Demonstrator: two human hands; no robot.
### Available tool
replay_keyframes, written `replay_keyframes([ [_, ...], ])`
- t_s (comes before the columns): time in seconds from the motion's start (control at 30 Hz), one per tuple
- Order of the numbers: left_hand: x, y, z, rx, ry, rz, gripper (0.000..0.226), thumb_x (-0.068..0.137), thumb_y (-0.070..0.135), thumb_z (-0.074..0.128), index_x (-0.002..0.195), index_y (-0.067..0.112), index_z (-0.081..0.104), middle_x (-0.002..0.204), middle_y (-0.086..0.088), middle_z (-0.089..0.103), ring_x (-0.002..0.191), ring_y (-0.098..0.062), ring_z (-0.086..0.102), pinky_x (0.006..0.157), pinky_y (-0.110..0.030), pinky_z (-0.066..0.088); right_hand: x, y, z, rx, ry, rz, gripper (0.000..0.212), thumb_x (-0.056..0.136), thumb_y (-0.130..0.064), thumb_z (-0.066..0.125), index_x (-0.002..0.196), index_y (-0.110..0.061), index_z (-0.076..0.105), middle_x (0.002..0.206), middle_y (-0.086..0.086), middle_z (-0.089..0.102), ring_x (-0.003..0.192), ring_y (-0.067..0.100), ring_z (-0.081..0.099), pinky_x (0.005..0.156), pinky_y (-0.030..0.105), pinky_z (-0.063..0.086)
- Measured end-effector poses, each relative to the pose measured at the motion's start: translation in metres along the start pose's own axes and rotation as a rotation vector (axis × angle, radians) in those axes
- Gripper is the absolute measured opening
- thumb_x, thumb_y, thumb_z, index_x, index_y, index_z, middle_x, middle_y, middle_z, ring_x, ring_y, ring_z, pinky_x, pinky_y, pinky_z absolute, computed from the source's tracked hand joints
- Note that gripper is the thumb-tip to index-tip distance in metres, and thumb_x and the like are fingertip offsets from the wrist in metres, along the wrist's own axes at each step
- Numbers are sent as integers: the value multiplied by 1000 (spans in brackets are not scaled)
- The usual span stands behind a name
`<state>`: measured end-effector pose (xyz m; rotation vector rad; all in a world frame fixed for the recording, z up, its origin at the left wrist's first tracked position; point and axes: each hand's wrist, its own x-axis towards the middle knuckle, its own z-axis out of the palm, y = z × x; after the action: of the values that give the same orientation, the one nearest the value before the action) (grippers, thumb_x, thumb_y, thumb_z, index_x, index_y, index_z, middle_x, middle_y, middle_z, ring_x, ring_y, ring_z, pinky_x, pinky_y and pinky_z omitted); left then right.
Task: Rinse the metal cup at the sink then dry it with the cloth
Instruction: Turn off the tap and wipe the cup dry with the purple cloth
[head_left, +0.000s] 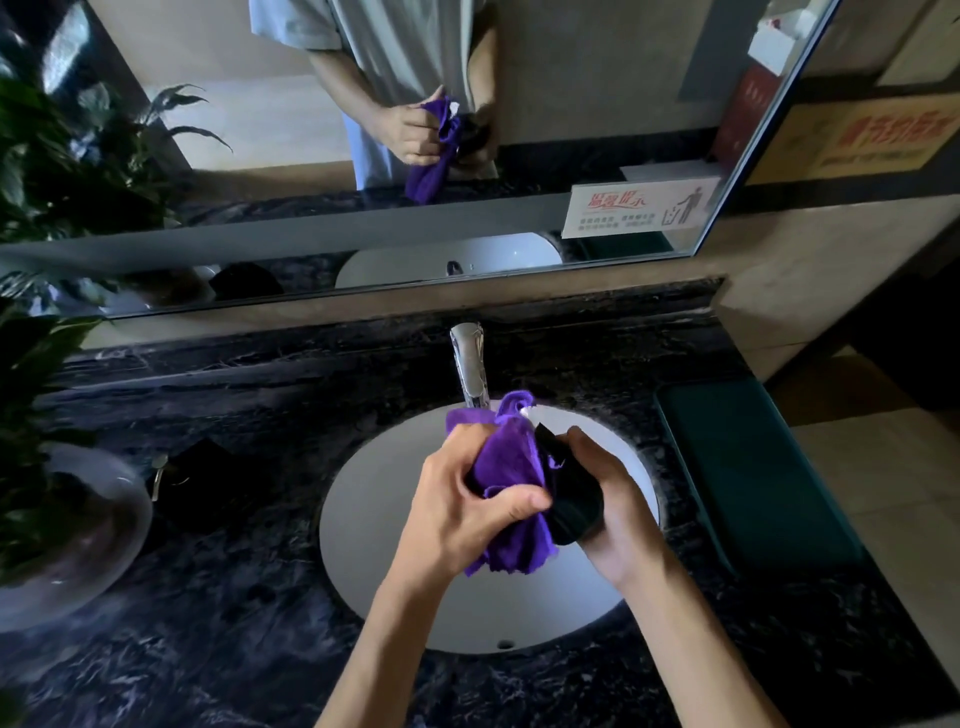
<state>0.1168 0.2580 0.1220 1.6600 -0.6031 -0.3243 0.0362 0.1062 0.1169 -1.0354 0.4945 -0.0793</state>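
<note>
A dark metal cup (574, 506) is held over the white oval sink (374, 499), gripped from the right by my right hand (610, 506). My left hand (462, 512) is closed on a bunched purple cloth (511, 467), which is pressed against the cup's left side and mouth. Part of the cloth hangs below my hands. Much of the cup is hidden by cloth and fingers. The chrome faucet (471, 364) stands just behind the cloth; I see no water running.
The dark marble counter (249, 597) surrounds the sink. A potted plant in a glass bowl (67, 525) stands at the left, a small dark object (192, 475) beside it. A dark green mat (753, 467) lies at the right. A mirror (467, 130) spans the wall behind.
</note>
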Motion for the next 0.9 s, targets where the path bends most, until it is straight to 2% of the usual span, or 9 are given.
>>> replay_keyframes([
  [0.1,-1,3,3,72,-3,17,75,53,76,86,76,10,58,66,10,55,59,-9,47,55,-31,42,1,-9,-2,23,0,38,49,96,-54,57,78,-10,70,74,6,65,70,20,61,72,38,42],
  [0.2,-7,6,13,33,21,11,61,60,62,88,75,10,60,62,14,56,56,-2,45,53,-22,39,4,-14,-2,-46,108,46,65,91,-68,52,91,-4,66,76,12,57,69,23,53,65,37,38],
  [0.3,-15,9,27,-50,169,-46,55,77,51,78,70,3,53,56,12,47,51,-5,38,48,-21,35,3,-15,4,-168,217,63,68,98,-69,37,91,-7,65,77,12,68,67,23,61,61,34,44],
  [0.43,-16,9,33,-59,295,-86,53,81,50,72,66,5,48,54,13,43,49,-4,36,48,-21,35,4,-4,14,-264,319,-7,60,92,-67,43,101,-13,68,95,8,74,87,22,68,76,38,54],
  [0.5,-18,9,35,-83,311,-98,50,85,45,72,68,4,49,55,13,44,51,-5,37,49,-21,36,4,-1,19,-375,339,-94,69,87,-71,43,103,-8,65,96,3,70,90,19,65,84,40,53],
  [0.6,-16,11,35,-167,336,-163,49,88,47,70,70,6,50,59,11,46,56,-10,40,54,-24,40,1,-3,22,-541,314,-352,46,101,-47,45,91,-3,54,75,1,57,70,11,51,69,29,45],
  [0.67,-11,15,31,-222,321,-236,49,86,52,68,67,11,48,61,3,47,59,-14,42,57,-30,41,0,1,19,-703,269,-557,36,100,-37,45,94,-4,59,82,2,61,78,12,57,72,21,45],
  [0.77,-3,21,22,-272,236,-248,44,92,41,69,67,11,48,64,-5,48,61,-18,43,58,-34,39,0,12,12,-804,202,-753,34,98,-31,45,103,-3,63,101,6,64,96,17,61,85,20,47],
  [0.9,-6,15,16,-207,149,-48,35,97,28,69,80,-1,57,66,-3,52,61,-15,47,57,-30,42,-3,1,19,-499,203,-457,28,99,-43,43,112,-30,63,109,-13,69,106,8,63,86,16,47],
])
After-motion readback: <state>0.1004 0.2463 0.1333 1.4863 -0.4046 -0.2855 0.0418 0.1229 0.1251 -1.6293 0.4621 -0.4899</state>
